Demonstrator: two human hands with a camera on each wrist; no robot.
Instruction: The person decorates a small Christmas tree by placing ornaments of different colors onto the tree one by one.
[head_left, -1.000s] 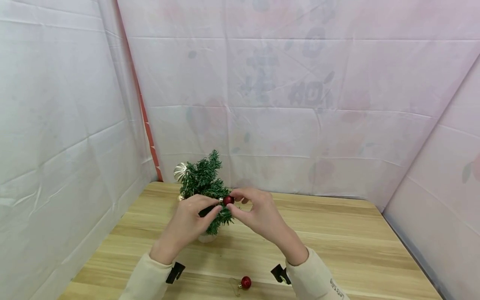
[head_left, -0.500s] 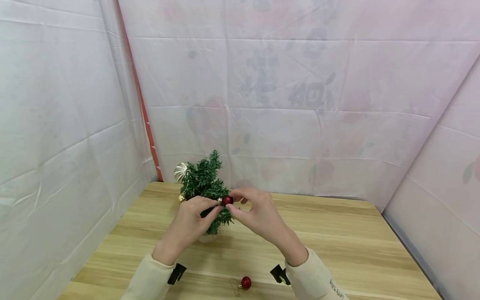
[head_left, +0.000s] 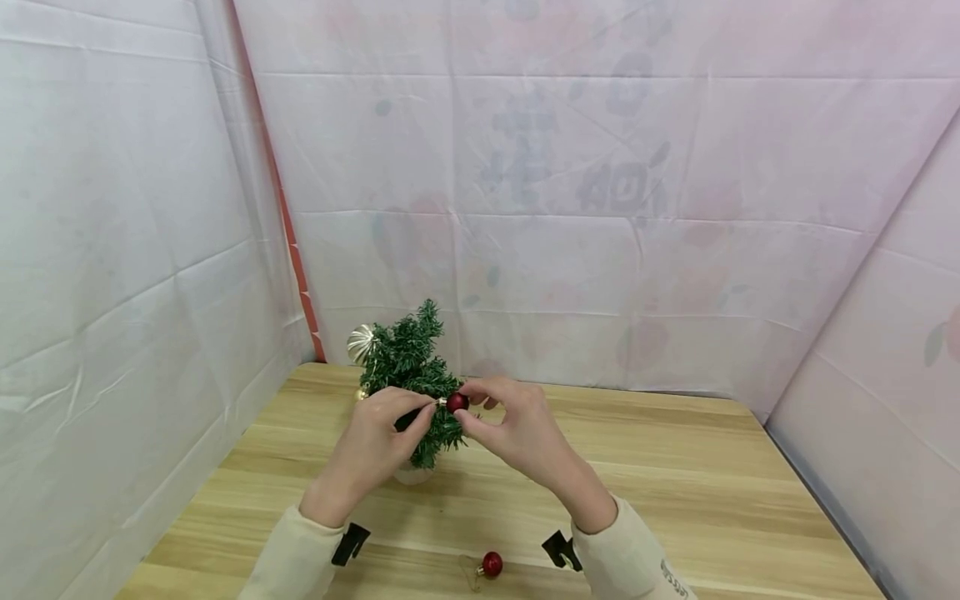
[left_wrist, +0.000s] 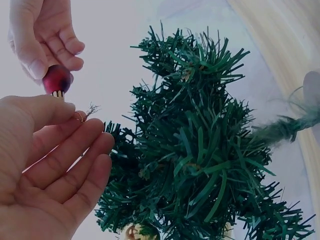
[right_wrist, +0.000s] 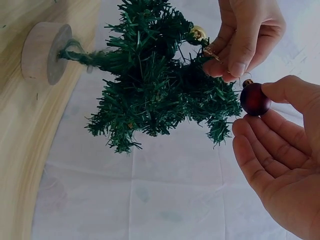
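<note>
A small dark red bauble [head_left: 457,402] with a gold cap is held between my two hands, in front of a little green Christmas tree [head_left: 407,354]. My right hand [head_left: 521,425] pinches the ball between thumb and fingers. At the cap side, my left hand [head_left: 369,450] pinches the thin gold hanging string [right_wrist: 213,54], whose loose end sticks out past the fingers. The left fingertips sit close to the tree's branches. A second red bauble [head_left: 492,565], with its string, lies on the table near the front edge.
A silvery ribbed bauble [head_left: 362,344] and a gold bauble [right_wrist: 198,33] hang on the tree's left side. The tree stands on a round pale wooden base [right_wrist: 40,53]. White cloth walls [head_left: 540,250] surround the wooden table [head_left: 637,467].
My left fingertips have drawn slightly left, away from the bauble's cap. The bauble and my right hand have shifted barely at all.
</note>
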